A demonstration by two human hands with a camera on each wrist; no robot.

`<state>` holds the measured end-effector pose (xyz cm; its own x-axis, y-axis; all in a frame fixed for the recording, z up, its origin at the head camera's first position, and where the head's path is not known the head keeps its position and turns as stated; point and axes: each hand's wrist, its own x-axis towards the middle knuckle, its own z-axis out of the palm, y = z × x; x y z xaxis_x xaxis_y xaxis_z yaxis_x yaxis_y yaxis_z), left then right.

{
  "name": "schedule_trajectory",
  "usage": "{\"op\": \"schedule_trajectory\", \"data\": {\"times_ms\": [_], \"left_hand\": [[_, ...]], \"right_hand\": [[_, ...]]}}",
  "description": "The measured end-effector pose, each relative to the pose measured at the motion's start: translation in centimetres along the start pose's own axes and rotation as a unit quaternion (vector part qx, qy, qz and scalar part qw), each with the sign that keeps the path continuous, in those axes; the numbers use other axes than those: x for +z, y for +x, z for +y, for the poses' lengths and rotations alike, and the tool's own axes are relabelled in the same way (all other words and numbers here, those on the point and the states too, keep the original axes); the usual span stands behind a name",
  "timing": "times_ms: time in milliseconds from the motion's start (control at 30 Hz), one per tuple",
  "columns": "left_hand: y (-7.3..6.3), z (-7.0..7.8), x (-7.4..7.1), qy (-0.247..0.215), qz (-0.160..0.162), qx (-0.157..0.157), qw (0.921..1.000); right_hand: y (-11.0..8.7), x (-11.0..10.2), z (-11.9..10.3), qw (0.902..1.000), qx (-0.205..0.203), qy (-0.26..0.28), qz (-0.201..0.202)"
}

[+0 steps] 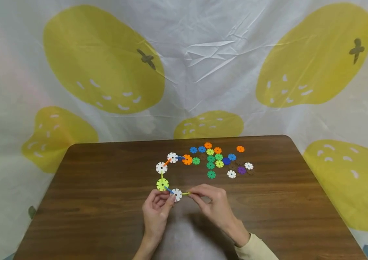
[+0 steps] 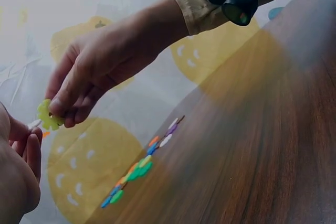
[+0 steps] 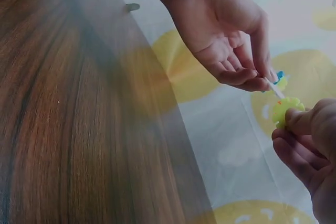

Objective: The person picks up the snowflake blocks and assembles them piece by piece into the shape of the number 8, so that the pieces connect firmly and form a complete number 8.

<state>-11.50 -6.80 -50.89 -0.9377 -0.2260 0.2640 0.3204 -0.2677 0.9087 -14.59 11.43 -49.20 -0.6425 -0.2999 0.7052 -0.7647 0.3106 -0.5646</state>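
My left hand (image 1: 154,216) pinches a white notched disc (image 1: 178,195) between thumb and fingers, at the near end of a curved chain of linked discs. In my right hand (image 1: 217,207) a yellow-green notched disc (image 2: 48,116) is pinched, seen edge-on in the head view, its rim meeting the white disc's right edge. How deep the notches engage cannot be told. From the white disc the chain runs through an edge-on blue disc (image 1: 169,190), a flat yellow-green disc (image 1: 162,184), more white discs and on to an orange disc (image 1: 187,159).
Loose notched discs lie at the table's back right: several green discs (image 1: 211,165), blue, orange and yellow-green ones, a purple disc (image 1: 242,170) and white discs (image 1: 231,174). The brown wooden table (image 1: 89,202) meets a hanging lemon-print cloth (image 1: 210,83) behind.
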Motion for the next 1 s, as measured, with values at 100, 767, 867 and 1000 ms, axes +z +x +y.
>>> {"op": "schedule_trajectory", "data": {"times_ms": [100, 767, 867, 1000], "left_hand": [[0.02, 0.06, -0.02, 0.001, -0.004, 0.005, 1.0], [-0.02, 0.63, 0.46, 0.025, -0.007, 0.001, 0.9997], [-0.1, 0.65, 0.57, 0.032, -0.006, -0.004, 0.9995], [-0.15, 0.49, 0.65, 0.026, -0.003, -0.006, 0.9996]], "right_hand": [[-0.03, -0.01, -0.01, 0.9997, -0.013, -0.019, 0.003], [-0.02, 0.18, -0.6, 0.9909, -0.093, -0.098, 0.0], [-0.01, 0.1, -0.57, 0.9881, -0.11, -0.108, 0.001], [-0.15, 0.22, -0.4, 0.9879, -0.122, -0.095, 0.015]]}}
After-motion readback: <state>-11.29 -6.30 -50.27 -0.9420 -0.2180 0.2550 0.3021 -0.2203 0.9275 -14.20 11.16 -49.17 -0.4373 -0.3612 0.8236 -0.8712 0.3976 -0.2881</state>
